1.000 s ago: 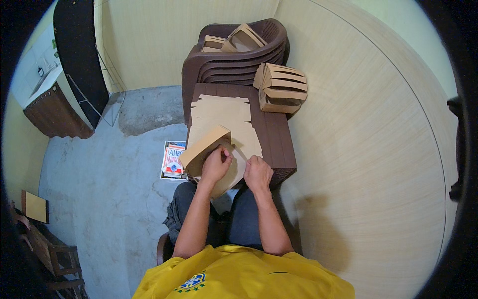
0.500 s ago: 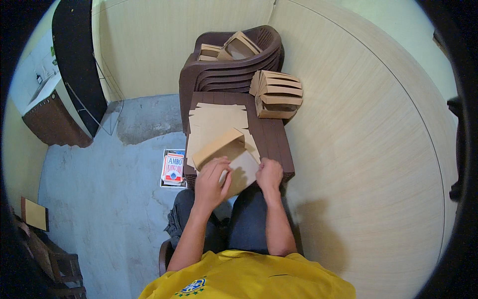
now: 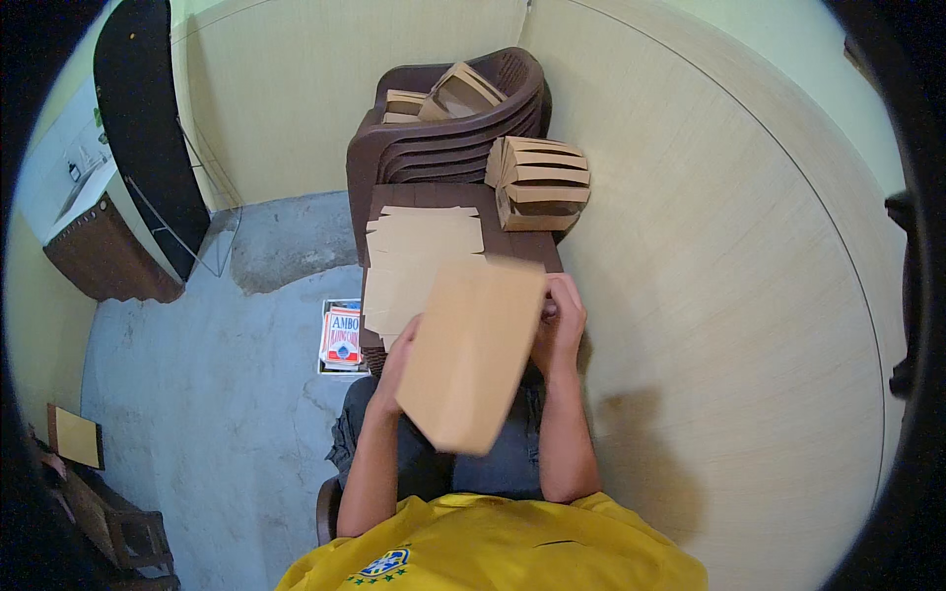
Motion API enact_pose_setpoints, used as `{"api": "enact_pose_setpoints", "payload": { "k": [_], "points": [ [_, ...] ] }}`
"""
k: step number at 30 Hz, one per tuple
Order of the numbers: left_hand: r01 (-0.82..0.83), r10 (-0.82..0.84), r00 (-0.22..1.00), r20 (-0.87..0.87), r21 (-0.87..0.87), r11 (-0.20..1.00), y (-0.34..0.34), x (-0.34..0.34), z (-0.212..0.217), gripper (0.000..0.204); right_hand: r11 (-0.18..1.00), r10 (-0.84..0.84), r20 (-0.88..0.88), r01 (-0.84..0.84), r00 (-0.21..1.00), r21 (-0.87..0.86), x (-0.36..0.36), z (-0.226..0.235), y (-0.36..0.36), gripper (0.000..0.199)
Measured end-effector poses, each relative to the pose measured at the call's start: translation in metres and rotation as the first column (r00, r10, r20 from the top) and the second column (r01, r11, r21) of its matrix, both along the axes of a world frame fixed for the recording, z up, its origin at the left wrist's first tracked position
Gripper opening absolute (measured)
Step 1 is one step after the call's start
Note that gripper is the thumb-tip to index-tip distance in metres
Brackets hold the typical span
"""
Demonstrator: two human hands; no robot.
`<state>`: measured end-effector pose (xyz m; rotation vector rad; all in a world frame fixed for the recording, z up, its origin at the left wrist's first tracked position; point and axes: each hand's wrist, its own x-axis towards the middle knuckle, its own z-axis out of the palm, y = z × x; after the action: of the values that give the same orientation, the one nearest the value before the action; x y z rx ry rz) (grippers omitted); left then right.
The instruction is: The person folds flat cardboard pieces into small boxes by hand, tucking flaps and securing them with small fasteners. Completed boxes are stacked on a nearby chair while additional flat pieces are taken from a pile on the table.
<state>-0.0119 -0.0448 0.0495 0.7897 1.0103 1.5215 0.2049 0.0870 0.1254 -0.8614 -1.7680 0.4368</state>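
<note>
Tight work spot, wall to the right, floor open to the left.
We see the cardboard box [image 3: 473,355] held up by both hands, left hand [image 3: 399,360] and right hand [image 3: 562,320], covering the near table [image 3: 434,195]. Flat cardboard sheets [image 3: 419,251] fill the table middle, folded boxes [image 3: 540,182] block its far right corner, stacked chairs [image 3: 443,138] close the far end. The wall [image 3: 709,295] hems the right side.
</note>
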Motion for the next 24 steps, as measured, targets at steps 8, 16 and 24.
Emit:
{"api": "enact_pose_setpoints", "payload": {
  "k": [8,16,24],
  "points": [
    [0.055,0.011,0.979,-0.205,0.314,0.948,-0.021,-0.011,0.044,0.134,0.983,-0.141,0.155,0.120,0.978,0.142,0.010,0.012,-0.005,0.014],
    [-0.095,0.095,0.993,-0.076,-0.001,0.995,-0.009,0.018,0.021,0.115,0.825,-0.414,0.054,0.350,0.909,0.445,-0.009,0.005,-0.016,0.021],
    [0.064,-0.078,0.988,0.135,0.106,0.992,-0.017,0.006,-0.010,0.112,0.940,-0.256,0.415,0.124,0.873,0.319,-0.012,0.002,-0.030,0.044]
  ]
}}
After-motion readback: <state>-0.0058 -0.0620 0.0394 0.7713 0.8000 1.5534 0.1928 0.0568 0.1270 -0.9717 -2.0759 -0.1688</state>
